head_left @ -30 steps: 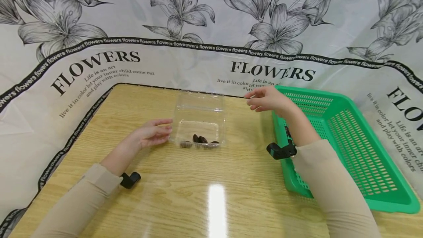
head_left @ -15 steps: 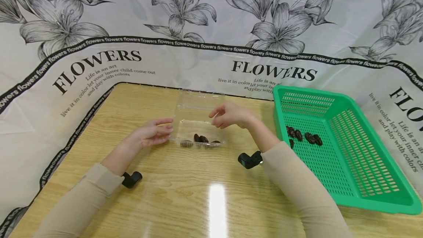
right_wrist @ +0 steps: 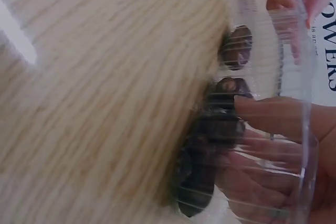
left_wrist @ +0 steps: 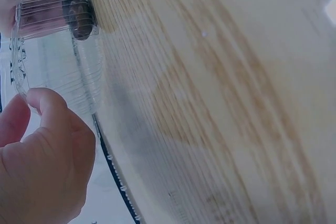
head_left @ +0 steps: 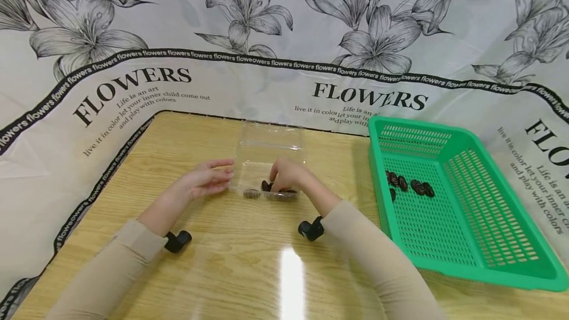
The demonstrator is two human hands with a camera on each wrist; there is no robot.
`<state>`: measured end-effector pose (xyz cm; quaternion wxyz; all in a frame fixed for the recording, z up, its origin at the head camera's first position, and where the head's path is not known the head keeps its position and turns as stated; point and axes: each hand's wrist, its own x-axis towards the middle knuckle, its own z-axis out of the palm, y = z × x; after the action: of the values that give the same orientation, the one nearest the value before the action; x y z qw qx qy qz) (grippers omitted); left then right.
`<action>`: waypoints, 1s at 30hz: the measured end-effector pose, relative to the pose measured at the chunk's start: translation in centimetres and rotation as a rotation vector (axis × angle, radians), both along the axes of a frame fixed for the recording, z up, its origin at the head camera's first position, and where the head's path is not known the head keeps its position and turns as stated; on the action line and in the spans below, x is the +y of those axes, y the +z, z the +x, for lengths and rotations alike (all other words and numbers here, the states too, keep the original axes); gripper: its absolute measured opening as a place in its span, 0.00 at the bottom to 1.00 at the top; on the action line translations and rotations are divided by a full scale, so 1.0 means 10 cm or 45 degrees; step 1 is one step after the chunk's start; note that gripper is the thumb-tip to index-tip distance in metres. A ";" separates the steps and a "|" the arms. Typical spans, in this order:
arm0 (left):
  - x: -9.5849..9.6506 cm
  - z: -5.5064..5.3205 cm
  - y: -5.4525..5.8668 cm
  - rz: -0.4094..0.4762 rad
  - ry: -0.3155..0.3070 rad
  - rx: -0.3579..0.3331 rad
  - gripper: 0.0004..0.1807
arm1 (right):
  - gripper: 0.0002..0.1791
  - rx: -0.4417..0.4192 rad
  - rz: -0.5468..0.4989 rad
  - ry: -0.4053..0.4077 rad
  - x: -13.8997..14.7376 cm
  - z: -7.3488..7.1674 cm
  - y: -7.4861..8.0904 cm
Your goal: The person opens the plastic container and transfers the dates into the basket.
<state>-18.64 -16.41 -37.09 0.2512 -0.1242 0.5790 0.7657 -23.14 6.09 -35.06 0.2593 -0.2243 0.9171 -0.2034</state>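
Observation:
A clear plastic clamshell box (head_left: 262, 172) stands on the table with its lid raised at the back. Several dark, wrinkled dates (head_left: 265, 185) lie along its near side. My left hand (head_left: 208, 180) is at the box's left side; in the left wrist view, its thumb (left_wrist: 47, 100) and a finger pinch the rim. My right hand (head_left: 286, 176) reaches down into the box, fingertips among the dates. Through the box wall in the right wrist view, a date (right_wrist: 227, 124) sits between thumb and fingers, slightly blurred.
A green plastic basket (head_left: 444, 266) with slotted walls stands to the right, holding several more dates (head_left: 418, 186) near its left wall. A white curtain (head_left: 249, 88) printed with flowers rises behind the wooden table (head_left: 231, 270).
My right hand has moved left from the green basket's near-left edge, over the box and down among the dates. My left hand has stayed at the box's side.

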 end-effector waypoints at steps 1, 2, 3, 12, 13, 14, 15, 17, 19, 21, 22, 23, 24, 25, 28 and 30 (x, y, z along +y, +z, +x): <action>0.00 0.00 0.00 -0.001 -0.002 0.001 0.33 | 0.13 0.025 0.018 0.000 -0.01 0.01 -0.01; 0.00 0.00 0.00 0.001 -0.002 0.001 0.33 | 0.11 0.039 0.030 -0.006 -0.02 0.02 -0.02; 0.00 0.01 0.00 -0.001 -0.003 0.001 0.33 | 0.10 0.051 0.039 -0.009 -0.02 0.02 -0.03; -0.01 0.03 0.02 0.009 -0.012 0.009 0.33 | 0.09 -0.008 -0.040 -0.079 -0.04 0.04 -0.06; -0.01 0.03 0.02 0.010 -0.011 0.008 0.33 | 0.08 -0.019 -0.052 -0.085 -0.04 0.04 -0.06; -0.01 0.03 0.02 0.012 -0.012 0.007 0.33 | 0.08 -0.032 -0.067 -0.092 -0.04 0.04 -0.06; -0.01 0.03 0.02 0.013 -0.011 0.007 0.33 | 0.08 -0.047 -0.085 -0.102 -0.03 0.04 -0.06; -0.01 0.03 0.03 0.017 -0.007 0.003 0.33 | 0.08 -0.074 -0.111 -0.121 -0.03 0.04 -0.06; 0.00 0.03 0.03 0.018 0.000 -0.004 0.33 | 0.09 -0.096 -0.134 -0.141 -0.03 0.04 -0.05; 0.00 0.03 0.04 0.016 0.005 -0.008 0.33 | 0.09 -0.126 -0.162 -0.167 -0.02 0.05 -0.05; 0.00 0.03 0.04 0.015 0.006 -0.011 0.33 | 0.10 -0.141 -0.175 -0.179 -0.02 0.05 -0.04; 0.01 0.03 0.04 0.013 0.008 -0.013 0.33 | 0.10 -0.155 -0.192 -0.195 -0.02 0.05 -0.04; 0.01 0.03 0.05 0.012 0.008 -0.014 0.33 | 0.10 -0.172 -0.211 -0.209 -0.02 0.04 -0.03; 0.01 0.03 0.05 0.012 0.008 -0.014 0.34 | 0.10 -0.190 -0.228 -0.224 -0.02 0.04 -0.02; 0.01 0.02 0.06 0.017 0.010 -0.018 0.35 | 0.11 -0.232 -0.279 -0.248 -0.01 0.02 0.01; 0.01 0.02 0.06 0.021 0.011 -0.018 0.36 | 0.12 -0.255 -0.299 -0.250 0.00 0.00 0.03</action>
<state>-18.41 -16.27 -36.51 0.2529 -0.1300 0.5703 0.7706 -23.10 6.13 -34.75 0.3001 -0.1413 0.8741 -0.3547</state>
